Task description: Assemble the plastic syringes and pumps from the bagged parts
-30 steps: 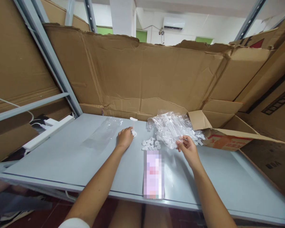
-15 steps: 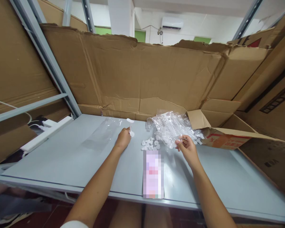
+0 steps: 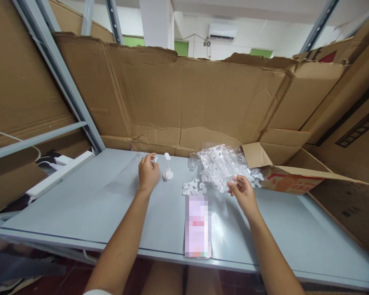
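Half open (and empty), the left hand (image 3: 148, 172) reaches forward; the right hand (image 3: 243, 192) pinches plastic packaging (image 3: 219, 166).

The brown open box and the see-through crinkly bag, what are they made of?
The brown open box looks like dull cardboard: its flaps are stiff and folded. The see-through crinkly bag is probably thin, shiny plastic: it wrinkles and glints.

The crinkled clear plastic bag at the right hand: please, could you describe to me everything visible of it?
The crinkled, shiny, transparent plastic bag lies on the grey tabletop, bulging with white and clear pieces, apparently plastic. The right hand pinches its near edge between thumb and fingers. To the bag's right is the open brown cardboard box with red print. Glare and folds hide how many pieces the bag holds.
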Available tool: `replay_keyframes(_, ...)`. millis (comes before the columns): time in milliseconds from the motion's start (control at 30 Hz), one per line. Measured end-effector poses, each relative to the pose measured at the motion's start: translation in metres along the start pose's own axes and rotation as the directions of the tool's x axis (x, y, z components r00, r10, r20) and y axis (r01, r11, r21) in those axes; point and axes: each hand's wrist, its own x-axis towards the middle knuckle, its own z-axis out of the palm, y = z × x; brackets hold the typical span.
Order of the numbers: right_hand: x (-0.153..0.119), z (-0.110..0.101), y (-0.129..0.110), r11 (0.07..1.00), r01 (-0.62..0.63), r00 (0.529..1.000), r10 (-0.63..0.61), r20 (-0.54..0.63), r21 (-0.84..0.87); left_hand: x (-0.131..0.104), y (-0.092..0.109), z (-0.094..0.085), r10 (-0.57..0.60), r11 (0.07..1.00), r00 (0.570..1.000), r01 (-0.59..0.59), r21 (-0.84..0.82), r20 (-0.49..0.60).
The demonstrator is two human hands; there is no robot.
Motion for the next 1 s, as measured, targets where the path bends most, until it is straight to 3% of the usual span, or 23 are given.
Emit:
replay_keyframes(100,0.000,0.000,0.001,1.000,-0.003,1.000,0.003,0.001,0.003,0.001,0.011,-0.007,0.048,0.994,0.997,-0.054,-0.092,-0.060)
replay_keyframes(200,0.000,0.000,0.003,1.000,-0.016,1.000,0.016,0.005,0.001,0.001,0.018,-0.003,0.034,0.988,0.998,-0.026,-0.152,0.054)
replay_keyframes(367,0.000,0.000,0.004,1.000,-0.019,1.000,0.019,0.000,-0.008,0.005,0.023,0.004,-0.066,0.942,0.965,0.145,-0.304,0.256)
replay_keyframes(533,0.001,0.000,0.004,1.000,-0.007,1.000,0.007,-0.005,-0.025,0.010,0.026,0.003,0.011,0.884,0.907,0.187,-0.428,0.420)
replay_keyframes(600,0.001,0.000,0.005,1.000,0.001,1.000,-0.001,-0.005,-0.024,0.012,0.024,0.007,0.058,0.913,0.899,0.128,-0.388,0.434)
replay_keyframes(700,0.001,0.000,0.006,1.000,0.006,1.000,-0.006,-0.009,-0.023,0.013,0.015,0.014,0.140,0.976,0.891,-0.051,-0.210,0.432)
replay_keyframes(800,0.001,-0.001,0.005,0.999,0.012,1.000,-0.012,-0.006,-0.032,0.012,0.001,0.018,0.185,0.981,0.846,-0.191,-0.040,0.500)
replay_keyframes(933,0.000,-0.003,0.003,0.999,0.015,1.000,-0.016,-0.010,-0.029,0.008,-0.014,0.019,0.194,0.964,0.778,-0.265,0.032,0.598)
replay_keyframes(1000,0.000,-0.003,0.002,1.000,0.014,1.000,-0.014,-0.013,-0.024,0.007,-0.019,0.021,0.179,0.968,0.788,-0.247,0.036,0.589)
